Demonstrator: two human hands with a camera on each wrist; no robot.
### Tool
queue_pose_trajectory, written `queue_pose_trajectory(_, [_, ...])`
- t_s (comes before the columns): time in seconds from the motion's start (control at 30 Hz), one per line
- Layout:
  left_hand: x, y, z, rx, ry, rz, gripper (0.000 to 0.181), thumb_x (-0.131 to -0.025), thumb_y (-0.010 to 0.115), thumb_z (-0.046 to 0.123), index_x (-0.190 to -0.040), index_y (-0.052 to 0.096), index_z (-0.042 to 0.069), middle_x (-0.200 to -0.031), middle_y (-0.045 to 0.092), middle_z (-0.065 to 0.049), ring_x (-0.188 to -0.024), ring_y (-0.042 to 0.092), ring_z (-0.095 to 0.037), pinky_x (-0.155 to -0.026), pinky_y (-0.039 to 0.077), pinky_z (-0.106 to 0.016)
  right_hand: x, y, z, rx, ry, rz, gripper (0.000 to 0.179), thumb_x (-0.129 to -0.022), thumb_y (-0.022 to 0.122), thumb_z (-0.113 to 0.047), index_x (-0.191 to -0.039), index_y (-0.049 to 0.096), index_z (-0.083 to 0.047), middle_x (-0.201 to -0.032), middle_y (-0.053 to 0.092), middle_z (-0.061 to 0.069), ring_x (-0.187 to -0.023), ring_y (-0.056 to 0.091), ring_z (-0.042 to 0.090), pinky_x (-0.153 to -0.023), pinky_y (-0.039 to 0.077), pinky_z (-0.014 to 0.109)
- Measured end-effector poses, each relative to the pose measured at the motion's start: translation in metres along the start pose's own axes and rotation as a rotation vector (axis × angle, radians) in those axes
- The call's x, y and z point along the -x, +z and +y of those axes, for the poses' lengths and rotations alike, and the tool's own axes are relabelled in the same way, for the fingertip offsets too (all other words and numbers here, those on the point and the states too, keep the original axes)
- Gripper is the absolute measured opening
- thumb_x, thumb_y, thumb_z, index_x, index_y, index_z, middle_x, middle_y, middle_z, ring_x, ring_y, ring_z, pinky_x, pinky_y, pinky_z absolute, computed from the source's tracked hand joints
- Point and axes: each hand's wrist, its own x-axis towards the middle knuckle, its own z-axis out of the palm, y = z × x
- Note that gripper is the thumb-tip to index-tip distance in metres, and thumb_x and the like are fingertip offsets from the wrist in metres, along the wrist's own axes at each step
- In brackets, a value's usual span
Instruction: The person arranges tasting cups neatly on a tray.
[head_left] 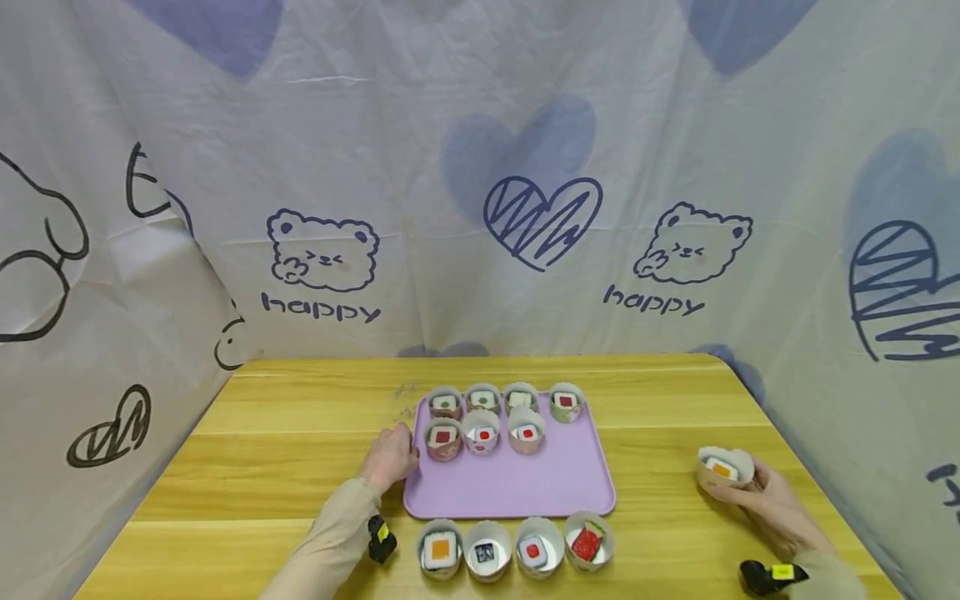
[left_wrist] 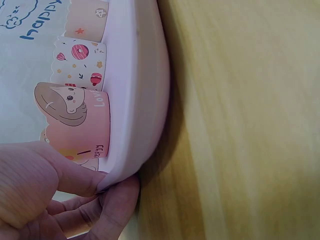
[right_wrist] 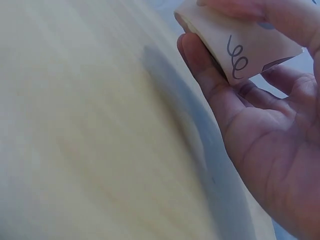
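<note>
At the left edge of a purple tray, my left hand pinches the rim between thumb and fingers, as the left wrist view shows up close. My right hand grips a paper baking cup out at the right side of the table. Inside that cup sits a white piece with an orange top. On the tray, several patterned paper cups stand in two rows at the back, such as a pink cup near my left fingers. Each holds a small white piece with a coloured top.
Along the tray's front side, a row of several paper cups stands on the wooden table; the rightmost cup holds a red piece with a green edge. A printed curtain closes off the back and both sides.
</note>
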Motion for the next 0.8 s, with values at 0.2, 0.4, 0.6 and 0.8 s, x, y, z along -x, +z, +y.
queue_pose_trajectory(0.2, [0.0,0.001,-0.001,0.0,-0.009,-0.01,0.01,-0.088,0.063,0.005,-0.083,0.055,0.002,-0.071,0.055,-0.009,-0.062,0.053,-0.021,-0.052,0.04,-0.028,-0.008,0.01,-0.011,0.019,-0.01,-0.029,0.067,-0.091,0.073,-0.018,-0.146,0.038,-0.004,-0.118,0.054,-0.023,-0.105,0.055,-0.012,-0.089,0.05,0.016])
queue_pose_trajectory(0.4, [-0.001,0.001,-0.001,0.005,-0.011,-0.008,0.01,-0.088,0.063,0.005,-0.083,0.055,0.002,-0.071,0.055,-0.009,-0.062,0.053,-0.021,-0.052,0.04,-0.028,-0.017,0.022,-0.021,0.067,-0.061,-0.07,0.075,-0.091,0.073,-0.018,-0.15,0.032,0.004,-0.121,0.054,-0.02,-0.106,0.055,-0.012,-0.09,0.05,0.016])
queue_pose_trajectory(0.6, [-0.001,0.001,-0.001,0.004,-0.008,-0.004,0.01,-0.089,0.063,0.005,-0.084,0.055,0.001,-0.071,0.055,-0.009,-0.063,0.053,-0.021,-0.052,0.04,-0.028,-0.027,0.034,-0.027,0.092,-0.133,-0.108,0.079,-0.09,0.073,-0.015,-0.153,0.028,0.004,-0.128,0.053,-0.014,-0.108,0.053,-0.014,-0.091,0.049,0.016])
queue_pose_trajectory(0.8, [-0.001,0.002,-0.001,-0.001,-0.003,0.0,0.01,-0.089,0.063,0.006,-0.084,0.055,0.001,-0.071,0.056,-0.01,-0.063,0.053,-0.022,-0.053,0.041,-0.029,-0.036,0.048,-0.03,0.071,-0.2,-0.118,0.075,-0.088,0.074,-0.01,-0.149,0.033,0.009,-0.121,0.056,-0.016,-0.108,0.054,-0.01,-0.09,0.047,0.013])
